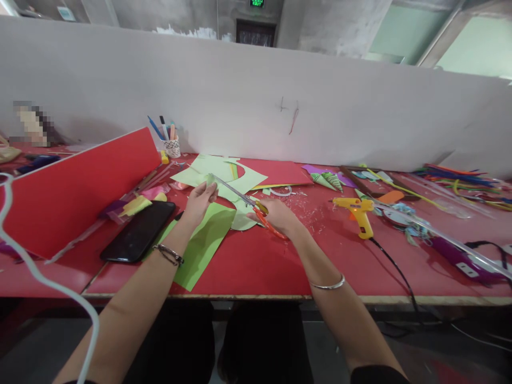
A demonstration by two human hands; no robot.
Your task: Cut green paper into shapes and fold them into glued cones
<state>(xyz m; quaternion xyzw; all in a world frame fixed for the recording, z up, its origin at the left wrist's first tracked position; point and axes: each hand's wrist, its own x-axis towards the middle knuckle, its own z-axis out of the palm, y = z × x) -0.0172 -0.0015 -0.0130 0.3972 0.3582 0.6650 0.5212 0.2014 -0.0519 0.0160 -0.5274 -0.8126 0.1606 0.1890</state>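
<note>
My right hand (277, 216) is closed round the orange handles of a pair of scissors (236, 191), whose long metal blades point up and left. Between the fingers of my left hand (203, 198) is a small piece of pale green paper (209, 180), at the tips of the blades. Whether the blades are touching it I cannot tell. Beneath both hands lie a pale green sheet (188, 173) with a rounded opening cut out of it, another pale green cut piece (243, 217) and a brighter green sheet (206, 240).
A black phone (138, 232) lies left of my left forearm, beside a standing red board (80, 186). To the right are a yellow glue gun (359, 213) with a black cord and a clear rod (448, 237). A pen cup (172, 145) stands by the white partition (240, 101).
</note>
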